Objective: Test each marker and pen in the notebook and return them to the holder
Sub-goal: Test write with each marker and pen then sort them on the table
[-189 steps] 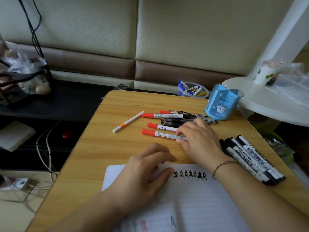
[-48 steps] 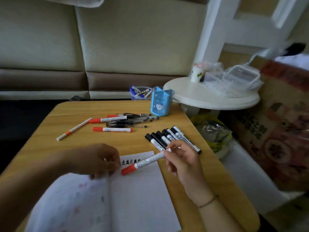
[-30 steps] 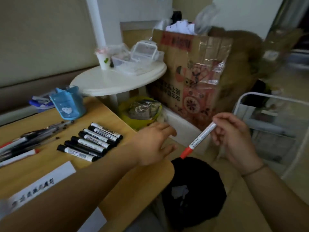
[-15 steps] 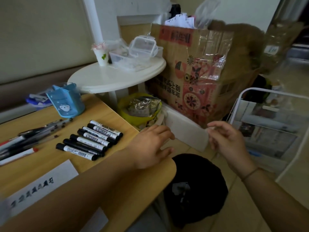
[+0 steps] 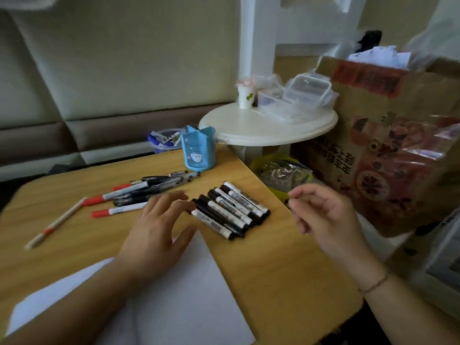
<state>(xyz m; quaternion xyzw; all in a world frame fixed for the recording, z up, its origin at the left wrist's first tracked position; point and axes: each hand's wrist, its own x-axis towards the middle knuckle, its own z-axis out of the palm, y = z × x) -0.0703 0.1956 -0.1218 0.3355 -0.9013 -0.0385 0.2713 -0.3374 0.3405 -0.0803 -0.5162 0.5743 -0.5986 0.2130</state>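
My left hand (image 5: 159, 227) lies flat and open on the open white notebook (image 5: 179, 295), its fingertips touching the near end of a row of several black markers (image 5: 231, 210). My right hand (image 5: 323, 215) hovers over the table's right edge with fingers loosely curled and nothing in it. Red-capped markers (image 5: 117, 210) and several dark pens (image 5: 149, 190) lie in a loose pile behind my left hand. A thin orange-and-white pen (image 5: 56, 222) lies apart at the left. The blue pen holder (image 5: 198, 151) stands at the table's far edge.
The wooden table (image 5: 273, 265) ends close to my right hand. A round white side table (image 5: 268, 125) with a paper cup and clear plastic boxes stands behind it. A yellow bag (image 5: 281, 170) and a printed cardboard box (image 5: 385, 145) sit to the right.
The red marker that my right hand carried out past the table's right edge is gone from it. My view has swung back left to the table, and both hands have come back over it.
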